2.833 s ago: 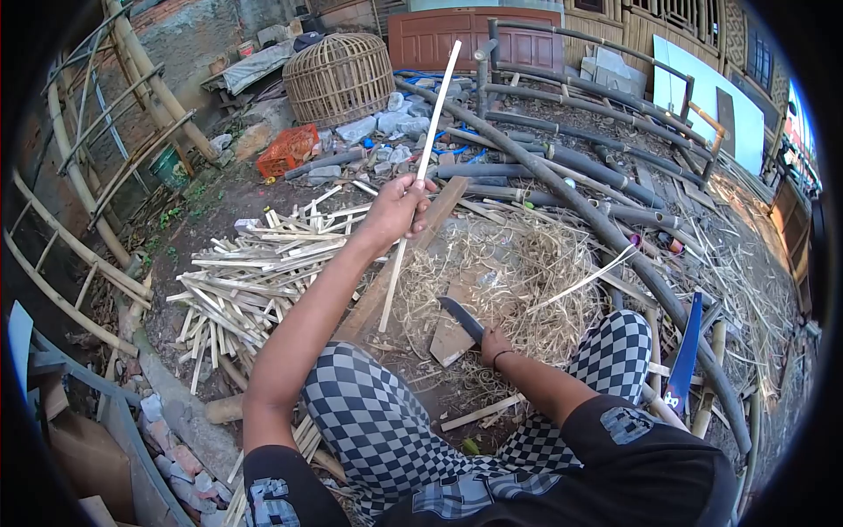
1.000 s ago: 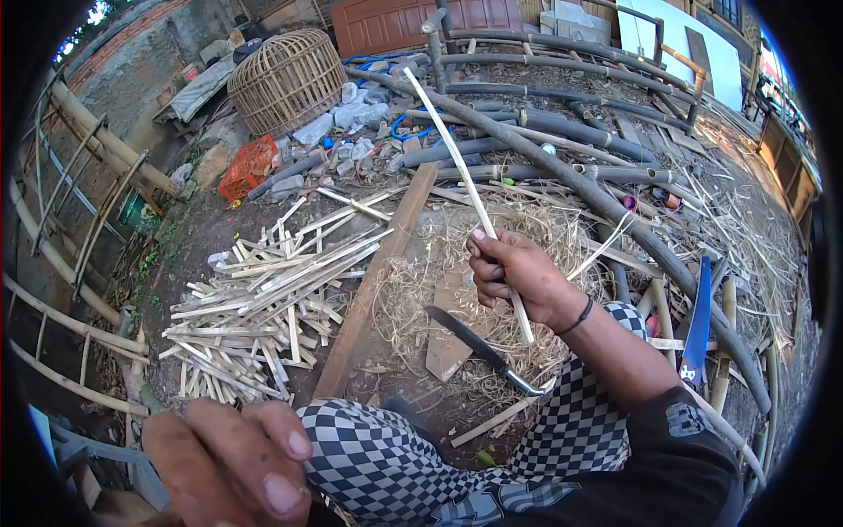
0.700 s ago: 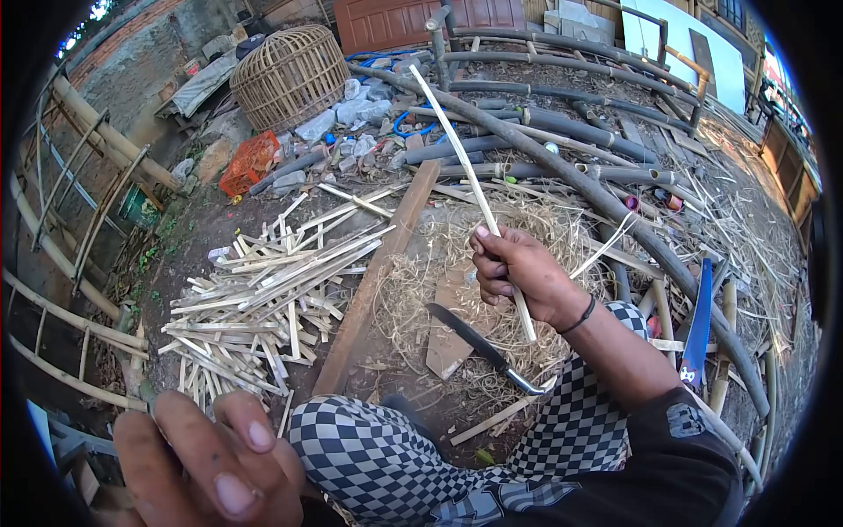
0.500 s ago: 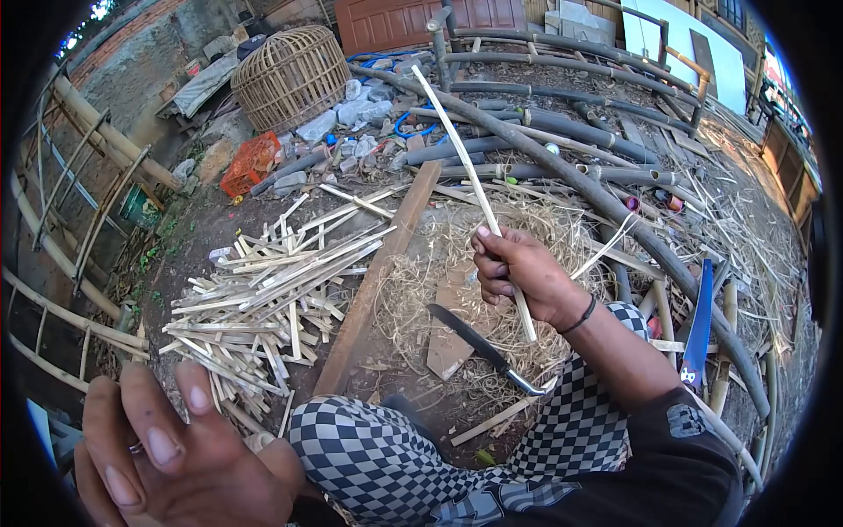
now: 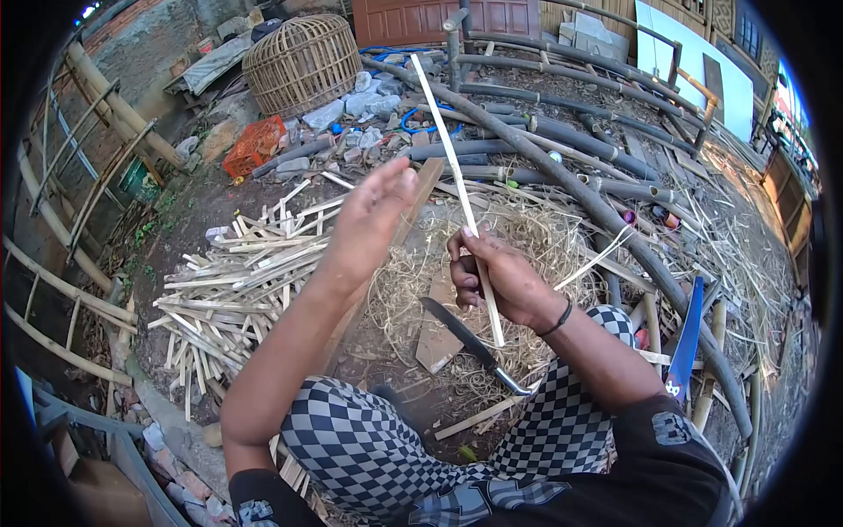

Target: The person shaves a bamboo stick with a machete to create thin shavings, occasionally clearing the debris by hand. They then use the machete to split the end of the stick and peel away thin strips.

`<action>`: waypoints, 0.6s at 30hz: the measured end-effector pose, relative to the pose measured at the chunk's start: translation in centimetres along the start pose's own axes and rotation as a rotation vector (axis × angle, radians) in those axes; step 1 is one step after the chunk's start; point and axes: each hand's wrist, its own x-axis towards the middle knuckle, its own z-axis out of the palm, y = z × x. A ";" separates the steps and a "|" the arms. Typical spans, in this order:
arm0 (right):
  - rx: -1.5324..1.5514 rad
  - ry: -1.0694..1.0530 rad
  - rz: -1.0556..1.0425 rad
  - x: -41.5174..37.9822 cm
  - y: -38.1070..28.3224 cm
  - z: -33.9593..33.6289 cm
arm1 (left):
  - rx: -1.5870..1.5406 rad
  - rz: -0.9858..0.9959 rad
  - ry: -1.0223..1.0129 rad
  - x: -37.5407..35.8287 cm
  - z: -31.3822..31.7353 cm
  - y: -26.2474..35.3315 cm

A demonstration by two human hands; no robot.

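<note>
A long pale bamboo strip (image 5: 446, 140) stands tilted up in my right hand (image 5: 502, 279), whose fingers are wrapped round its lower part. My left hand (image 5: 376, 206) is raised to the left of the strip, apart from it, with fingers stretched out and nothing in them. Below the right hand lies a machete (image 5: 465, 335) with a dark blade, partly over a flat wooden board (image 5: 439, 338). Curly bamboo shavings (image 5: 399, 294) surround both. A heap of split bamboo sticks (image 5: 237, 290) lies left of my left forearm, which hides part of it.
A wooden beam (image 5: 426, 180) runs along the ground behind my left hand. At the right are a blue saw (image 5: 689, 338) and a long bamboo pole (image 5: 562, 171). Farther back are an orange crate (image 5: 255, 147), a woven bamboo cage (image 5: 300, 66) and rubble (image 5: 360, 104).
My left hand has swung from the lower left up and forward toward the strip. The right hand, still gripping the strip, has shifted slightly left.
</note>
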 end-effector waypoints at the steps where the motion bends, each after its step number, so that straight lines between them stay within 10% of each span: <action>1: -0.008 -0.023 0.020 0.2 0.5 0.3 | -0.089 -0.114 -0.112 1.4 0.3 -2.7; 9: 0.027 -0.036 -0.027 2.7 4.2 0.7 | -0.594 -0.051 -0.286 4.8 0.1 -7.1; 14: -1.573 0.076 0.258 7.0 15.7 -7.0 | -0.664 -0.019 -0.236 6.5 -0.7 -6.7; 18: -1.666 -0.116 0.474 4.2 23.2 -12.7 | -0.671 0.006 -0.239 7.5 -0.3 -7.4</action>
